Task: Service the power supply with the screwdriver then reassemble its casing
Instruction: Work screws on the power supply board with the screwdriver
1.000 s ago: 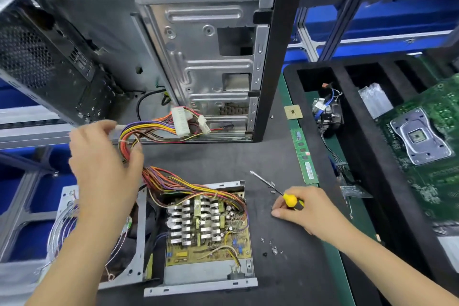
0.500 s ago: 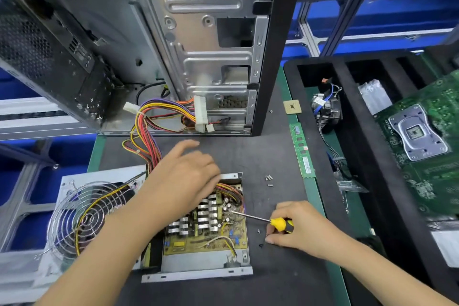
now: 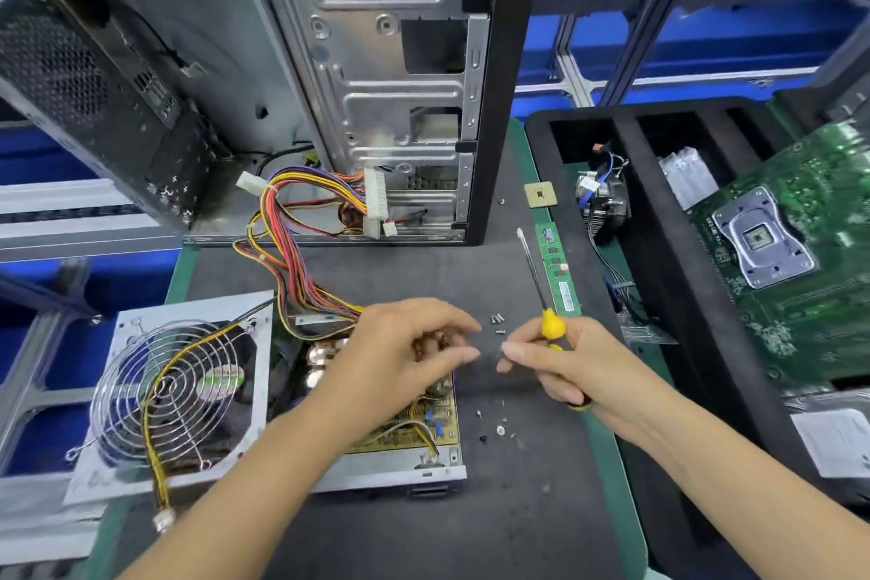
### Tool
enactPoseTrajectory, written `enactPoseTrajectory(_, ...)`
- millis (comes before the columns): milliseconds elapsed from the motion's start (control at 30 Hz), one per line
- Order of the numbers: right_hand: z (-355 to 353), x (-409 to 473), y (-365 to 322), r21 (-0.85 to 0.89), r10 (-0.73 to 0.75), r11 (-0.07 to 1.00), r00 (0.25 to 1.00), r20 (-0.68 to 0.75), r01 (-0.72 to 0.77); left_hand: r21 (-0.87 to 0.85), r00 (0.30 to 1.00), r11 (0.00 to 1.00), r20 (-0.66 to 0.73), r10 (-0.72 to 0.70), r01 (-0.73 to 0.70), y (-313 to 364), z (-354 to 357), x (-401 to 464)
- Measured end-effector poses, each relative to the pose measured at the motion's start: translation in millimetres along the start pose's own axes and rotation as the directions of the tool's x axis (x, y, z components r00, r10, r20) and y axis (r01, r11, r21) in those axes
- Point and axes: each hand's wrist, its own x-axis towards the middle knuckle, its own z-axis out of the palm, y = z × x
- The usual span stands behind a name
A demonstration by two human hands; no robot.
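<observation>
Both hands meet above the open power supply

The right hand (image 3: 572, 370) grips the screwdriver (image 3: 541, 297), tip up and away, so its fingertips can pinch something tiny; I cannot tell what. The left hand (image 3: 400, 358) hovers over the power supply (image 3: 414, 433), fingers loosely curled, holding nothing. The fan cover (image 3: 174, 391) lies flipped beside it, on its wires. Loose screws (image 3: 498, 319) sit near on the table (image 3: 532, 509); open room lies ahead, the tray (image 3: 626, 184) blocks the right.

both hands (image 3: 405, 358) fingertip to fingertip
</observation>
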Motion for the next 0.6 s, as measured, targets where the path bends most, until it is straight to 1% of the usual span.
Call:
enactPoseTrajectory(33,2.6,1.3,-4.9,0.002,-0.020,1.000,1.000,0.004,0.020,-0.014,1.000,1.000,0.017,0.006,-0.006,-0.6,3.9,1.6)
enactPoseTrajectory(100,8.4,5.1,-13.8,0.004,-0.056,0.998,0.998,0.004,0.056,-0.075,1.000,0.997,-0.004,-0.009,0.009,-1.0,8.3,5.2)
enactPoseTrajectory(200,15.7,10.2,-23.8,0.028,-0.081,0.996,0.997,-0.008,0.081,-0.201,0.991,0.977,-0.106,-0.087,0.064,-1.8,9.2,8.6)
enactPoseTrajectory(233,17.5,11.3,-26.4,0.026,-0.085,0.996,0.996,-0.011,0.085,-0.208,0.986,0.976,-0.138,-0.091,0.061,-1.1,8.5,8.6)
enactPoseTrajectory(300,19.3,13.3,-31.6,0.010,-0.089,0.996,0.996,-0.017,0.090,-0.170,0.984,0.985,-0.173,-0.036,0.007,0.9,5.5,8.1)
enactPoseTrajectory(367,19.9,13.8,-35.8,-0.003,-0.089,0.996,0.996,-0.018,0.089,-0.123,0.982,0.991,-0.187,0.032,-0.055,2.9,1.8,7.6)
enactPoseTrajectory(433,20.2,13.4,-38.4,-0.019,-0.095,0.995,0.995,-0.003,0.095,-0.106,0.984,0.992,-0.173,0.049,-0.068,1.6,-0.8,7.8)
enactPoseTrajectory(500,18.9,12.2,-41.8,-0.121,-0.089,0.989,0.996,-0.008,0.087,-0.120,0.987,0.992,-0.159,0.012,-0.031,-0.3,-2.1,8.4)
enactPoseTrajectory(567,14.1,10.1,-45.4,-0.296,-0.115,0.950,0.993,-0.030,0.101,-0.210,0.975,0.976,-0.200,-0.094,0.051,-4.1,-5.5,9.6)
enactPoseTrajectory(600,10.4,8.9,-47.7,-0.394,-0.159,0.910,0.987,-0.037,0.131,-0.265,0.961,0.961,-0.234,-0.148,0.084,-6.8,-8.7,10.3)
